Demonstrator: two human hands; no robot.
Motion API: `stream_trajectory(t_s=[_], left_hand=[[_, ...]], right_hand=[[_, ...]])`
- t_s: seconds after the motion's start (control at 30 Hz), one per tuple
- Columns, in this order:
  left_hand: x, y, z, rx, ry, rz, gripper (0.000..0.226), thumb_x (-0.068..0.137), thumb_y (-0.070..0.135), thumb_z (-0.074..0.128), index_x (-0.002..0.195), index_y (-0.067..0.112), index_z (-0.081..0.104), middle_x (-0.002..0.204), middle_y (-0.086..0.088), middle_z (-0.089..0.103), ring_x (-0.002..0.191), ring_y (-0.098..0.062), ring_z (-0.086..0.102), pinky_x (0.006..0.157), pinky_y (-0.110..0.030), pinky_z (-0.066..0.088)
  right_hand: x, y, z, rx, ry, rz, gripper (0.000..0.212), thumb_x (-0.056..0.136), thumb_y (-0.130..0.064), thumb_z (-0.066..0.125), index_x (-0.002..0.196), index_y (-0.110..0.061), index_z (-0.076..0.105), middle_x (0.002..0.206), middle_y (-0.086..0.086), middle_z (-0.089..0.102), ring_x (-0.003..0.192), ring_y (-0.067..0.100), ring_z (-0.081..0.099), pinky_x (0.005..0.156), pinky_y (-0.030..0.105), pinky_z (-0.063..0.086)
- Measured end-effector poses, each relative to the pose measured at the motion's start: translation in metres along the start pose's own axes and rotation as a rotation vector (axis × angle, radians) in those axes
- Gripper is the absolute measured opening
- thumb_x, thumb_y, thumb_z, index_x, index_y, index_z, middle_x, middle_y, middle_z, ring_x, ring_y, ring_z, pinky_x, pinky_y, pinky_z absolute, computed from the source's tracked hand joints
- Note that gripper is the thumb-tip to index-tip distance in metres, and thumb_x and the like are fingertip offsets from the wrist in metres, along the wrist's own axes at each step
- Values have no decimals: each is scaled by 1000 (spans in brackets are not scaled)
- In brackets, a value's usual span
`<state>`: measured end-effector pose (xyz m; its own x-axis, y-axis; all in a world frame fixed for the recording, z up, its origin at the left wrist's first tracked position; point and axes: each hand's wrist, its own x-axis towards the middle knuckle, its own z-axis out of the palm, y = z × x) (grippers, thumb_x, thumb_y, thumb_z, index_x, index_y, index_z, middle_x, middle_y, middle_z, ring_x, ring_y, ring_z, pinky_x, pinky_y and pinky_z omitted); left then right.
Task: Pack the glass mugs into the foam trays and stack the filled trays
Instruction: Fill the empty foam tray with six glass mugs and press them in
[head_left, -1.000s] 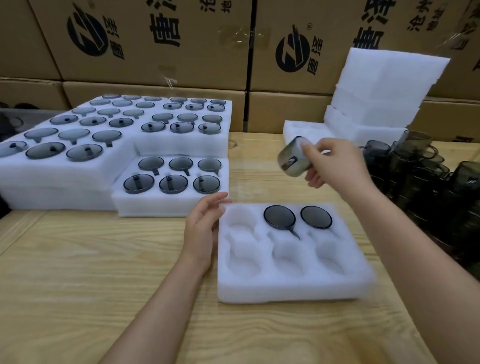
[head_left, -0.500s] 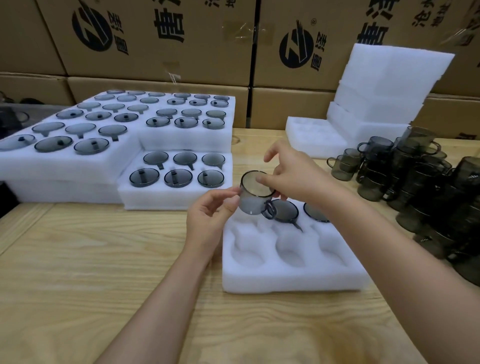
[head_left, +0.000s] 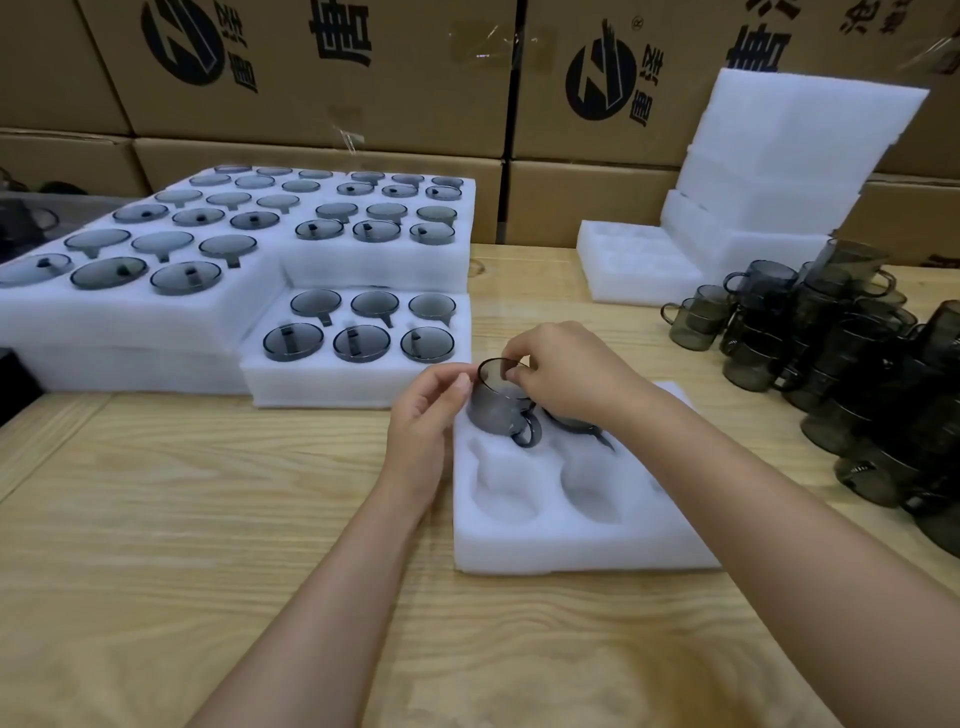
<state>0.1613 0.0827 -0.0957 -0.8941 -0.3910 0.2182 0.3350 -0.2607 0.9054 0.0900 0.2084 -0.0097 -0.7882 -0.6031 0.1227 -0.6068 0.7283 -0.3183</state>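
While the mug is gripped at its rim by the right hand, whose fingers are curled over the top edge, it is also steadied from its left side by the left hand. The left thumb is laid against the rim and the curled fingers are pressed to the wall, so the mug is grasped by both hands at once. The mug is held nearly upright, mouth up, at the back-left pocket of the tray, with its handle turned toward the near side. Its base is seen at the foam, but whether it is fully seated cannot be told. A second mug is lodged in the back-middle pocket, largely hidden under the right hand. Two bare front pockets are shown nearer the person.

The tray is laid flat on a wooden table. Just behind it to the left, a filled tray with six mugs is set, and taller filled stacks are ranged behind and beside that. At the right, loose dark mugs are piled in stacks. An unfilled tray and leaning foam slabs are placed at the back right, before printed cardboard boxes.
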Motion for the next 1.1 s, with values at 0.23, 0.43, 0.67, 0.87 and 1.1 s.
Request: stream_trajectory(t_s=[0.23,0.43,0.67,0.87,1.1], left_hand=[[-1,-1,2,137,-46,53,22,73,11,63,95,10,61,94,-7,65,91,-17,59,87,-33,45],[-2,-2,2,209,-66,62,22,87,-8,58,85,12,67,108,-5,65,108,-18,60,97,-31,43],[-1,-4,2,243,-18,82,32,93,-6,50,102,17,69,115,-8,65,114,-26,59,101,-42,45],[0,-4,0,278,-29,94,30,92,-4,53,95,21,70,109,-8,66,105,-17,60,96,-32,43],[0,-6,-1,251,7,8,29,94,2,54,99,25,71,115,-11,66,108,-27,60,101,-47,42]], right_hand=[[-6,-7,23,-286,58,-83,28,91,-17,47,113,-23,63,97,9,59,95,31,56,63,30,32],[-12,10,38,-201,-4,-47,44,99,-46,22,132,-36,49,139,2,36,135,24,18,103,38,16],[-16,12,41,-54,-139,-36,64,92,-63,11,148,-33,24,155,-9,22,146,17,2,114,49,-6],[-23,10,34,86,73,-79,50,99,-46,29,132,-16,52,130,-2,56,127,17,40,106,37,24],[-32,104,-42,-267,588,365,36,90,-33,52,115,-8,61,124,14,58,116,33,46,93,40,35]])
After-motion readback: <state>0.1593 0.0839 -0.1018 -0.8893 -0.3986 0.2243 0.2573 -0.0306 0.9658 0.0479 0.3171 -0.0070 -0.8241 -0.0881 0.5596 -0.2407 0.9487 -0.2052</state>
